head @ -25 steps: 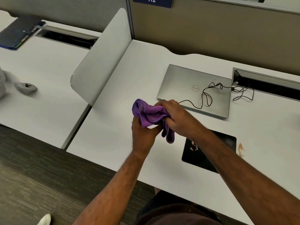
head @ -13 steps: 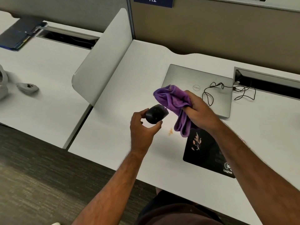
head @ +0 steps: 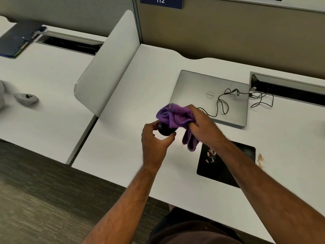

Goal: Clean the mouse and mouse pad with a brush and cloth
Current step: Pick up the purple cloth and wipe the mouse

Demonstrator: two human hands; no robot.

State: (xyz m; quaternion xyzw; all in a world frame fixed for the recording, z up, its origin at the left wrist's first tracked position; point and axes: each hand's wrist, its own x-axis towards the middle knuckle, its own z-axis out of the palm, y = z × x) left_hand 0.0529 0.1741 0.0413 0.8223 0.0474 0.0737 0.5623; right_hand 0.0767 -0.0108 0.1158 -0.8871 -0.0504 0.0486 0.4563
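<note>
Sitting raised above the desk (head: 123, 103), near frame centre: black mouse (head: 164, 129), pinched between curled fingers and thumb of left hand (head: 154, 143). Draped over the mouse's top from 1 o'clock: purple cloth (head: 173, 117), bunched in the curled fingers of right hand (head: 202, 127), one tail hanging down toward 5 o'clock. Touching where cloth meets mouse; exact spot under the folds hidden.

Lying flat on the desk at 4 o'clock of the hands: black mouse pad (head: 221, 166), partly covered by the right forearm, pale pink marks printed near its upper left part. Just off the pad's right edge, at 3 o'clock of it: brownish smear (head: 260, 160) on the white surface. Peeking out below the cloth tail: faint orange speck, mostly hidden.

Resting shut at 1 o'clock of the hands: silver laptop (head: 202, 95), logo on the lid. Looping across that lid and running off toward 3 o'clock into a cable tray (head: 290, 85): thin black cable (head: 223, 106).

Standing upright at 10 o'clock: white divider panel (head: 109, 67) between two desks. Farther out at 9 o'clock on the neighbouring desk: grey mouse-like object (head: 26, 98). At 11 o'clock, far corner: dark blue folder (head: 15, 39). At 12 o'clock on the partition: blue plate reading 112 (head: 161, 1).
</note>
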